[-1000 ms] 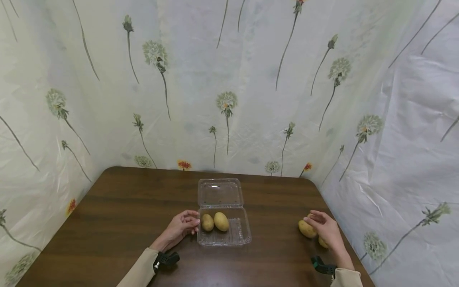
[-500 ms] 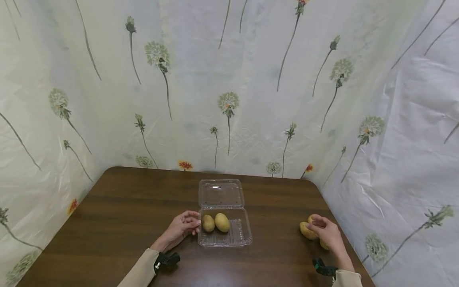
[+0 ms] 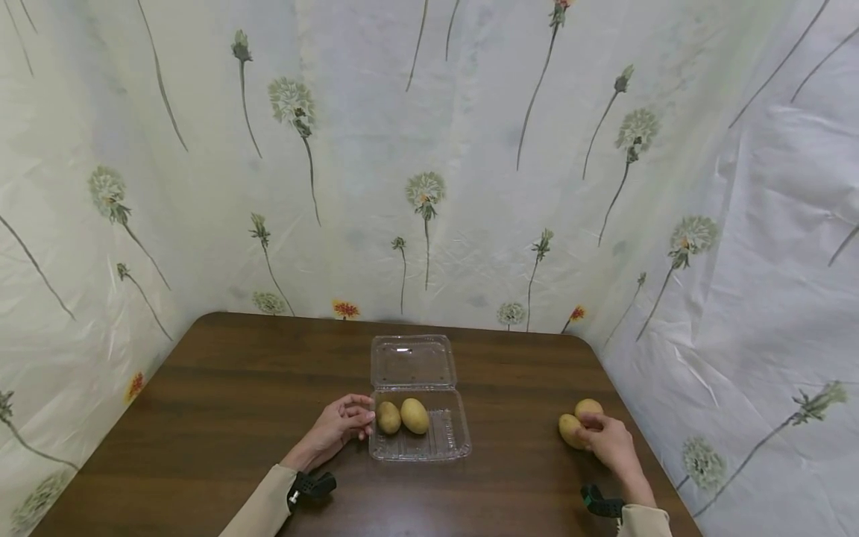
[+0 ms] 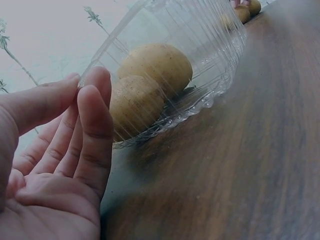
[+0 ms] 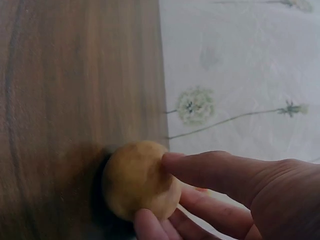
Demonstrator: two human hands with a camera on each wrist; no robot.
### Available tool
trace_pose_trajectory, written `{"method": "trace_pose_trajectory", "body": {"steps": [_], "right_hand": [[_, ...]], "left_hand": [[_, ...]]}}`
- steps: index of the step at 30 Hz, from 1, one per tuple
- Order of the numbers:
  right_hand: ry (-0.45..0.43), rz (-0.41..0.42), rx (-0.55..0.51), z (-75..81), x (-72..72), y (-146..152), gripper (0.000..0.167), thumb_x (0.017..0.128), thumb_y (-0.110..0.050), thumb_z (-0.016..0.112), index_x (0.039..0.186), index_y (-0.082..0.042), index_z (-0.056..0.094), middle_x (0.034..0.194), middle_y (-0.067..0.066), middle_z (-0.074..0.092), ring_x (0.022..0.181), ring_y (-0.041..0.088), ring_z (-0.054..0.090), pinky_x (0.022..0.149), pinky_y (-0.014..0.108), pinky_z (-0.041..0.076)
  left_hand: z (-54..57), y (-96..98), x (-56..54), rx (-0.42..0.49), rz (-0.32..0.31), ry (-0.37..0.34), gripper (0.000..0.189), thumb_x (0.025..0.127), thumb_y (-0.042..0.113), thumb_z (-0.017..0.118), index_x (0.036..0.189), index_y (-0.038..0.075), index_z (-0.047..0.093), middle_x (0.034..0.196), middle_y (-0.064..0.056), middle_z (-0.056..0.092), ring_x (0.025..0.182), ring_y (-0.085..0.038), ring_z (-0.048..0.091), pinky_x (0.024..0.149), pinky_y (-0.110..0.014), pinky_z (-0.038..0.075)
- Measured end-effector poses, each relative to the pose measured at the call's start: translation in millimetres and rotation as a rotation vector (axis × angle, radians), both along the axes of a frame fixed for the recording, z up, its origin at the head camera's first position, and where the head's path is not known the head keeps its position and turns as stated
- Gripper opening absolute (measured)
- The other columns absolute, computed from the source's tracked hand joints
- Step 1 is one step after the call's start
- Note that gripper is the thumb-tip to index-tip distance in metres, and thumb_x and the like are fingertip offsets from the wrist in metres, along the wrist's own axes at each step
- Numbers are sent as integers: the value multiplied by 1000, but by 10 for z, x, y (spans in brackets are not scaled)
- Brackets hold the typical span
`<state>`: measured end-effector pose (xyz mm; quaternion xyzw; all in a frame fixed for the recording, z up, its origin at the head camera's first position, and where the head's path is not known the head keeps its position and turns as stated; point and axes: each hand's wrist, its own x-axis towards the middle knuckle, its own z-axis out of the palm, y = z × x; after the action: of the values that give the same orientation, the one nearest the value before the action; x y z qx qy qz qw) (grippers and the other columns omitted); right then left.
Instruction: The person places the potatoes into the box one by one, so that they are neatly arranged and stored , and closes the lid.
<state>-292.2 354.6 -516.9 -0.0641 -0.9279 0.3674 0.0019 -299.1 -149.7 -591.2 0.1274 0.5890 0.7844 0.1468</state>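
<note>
In the head view, an open clear plastic clamshell container (image 3: 448, 434) lies on the table, its lid (image 3: 411, 364) folded back. Two potatoes, a darker one (image 3: 388, 418) and a paler one (image 3: 414, 416), sit side by side in its left half. My left hand (image 3: 338, 425) pinches the container's left rim between thumb and fingertips, as the left wrist view shows. Over at the right, my right hand (image 3: 612, 444) grips a potato (image 5: 137, 180), thumb on one side and fingers on the other. Beside its fingertips are a front potato (image 3: 570, 430) and a back potato (image 3: 588, 408).
The brown wooden table (image 3: 268, 365) has rounded far corners. A flower-printed curtain (image 3: 362, 149) hangs behind it and along both sides. The right-hand potatoes lie near the table's right edge. Each wrist wears a black camera strap (image 3: 312, 485).
My right hand has come lower and closer around the potatoes, and the back one now shows more fully. The left hand and the container have stayed in place.
</note>
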Motion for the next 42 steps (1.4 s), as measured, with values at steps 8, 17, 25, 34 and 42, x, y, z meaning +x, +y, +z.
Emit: {"method": "trace_pose_trajectory", "body": {"steps": [8, 17, 25, 34, 42], "right_hand": [[-27, 27, 14, -38, -20, -110, 55, 85, -22, 71, 125, 12, 55, 110, 29, 66, 69, 22, 71, 66, 32, 55], [-36, 80, -110, -102, -36, -213, 61, 87, -22, 72, 123, 22, 49, 114, 39, 59, 70, 25, 69, 62, 33, 57], [-31, 40, -41, -97, -31, -291, 59, 88, -24, 70, 123, 19, 51, 113, 36, 61, 69, 27, 69, 61, 33, 56], [-22, 15, -23, -107, -34, -321, 59, 88, -28, 69, 126, 14, 53, 116, 33, 62, 72, 25, 71, 61, 30, 55], [11, 5, 14, -83, -53, -348, 61, 89, -37, 68, 126, 10, 55, 118, 31, 62, 81, 26, 71, 69, 35, 55]], "left_hand": [[24, -2, 15, 18, -1, 7, 36, 94, 3, 59, 124, -6, 43, 83, 2, 67, 70, -8, 65, 61, -20, 51], [-5, 5, 8, 23, -16, 16, 34, 95, 3, 58, 124, -7, 43, 82, 2, 67, 70, -8, 65, 61, -21, 51], [15, -3, 11, 11, 3, -5, 41, 94, 6, 61, 126, -9, 41, 83, 0, 66, 70, -10, 65, 61, -21, 51], [20, 0, 18, 11, 4, -7, 42, 93, 6, 61, 126, -10, 40, 84, 0, 66, 71, -10, 65, 61, -21, 51], [16, -5, 10, 12, 6, -15, 43, 93, 7, 62, 126, -10, 40, 84, -1, 66, 71, -10, 65, 61, -21, 51]]}}
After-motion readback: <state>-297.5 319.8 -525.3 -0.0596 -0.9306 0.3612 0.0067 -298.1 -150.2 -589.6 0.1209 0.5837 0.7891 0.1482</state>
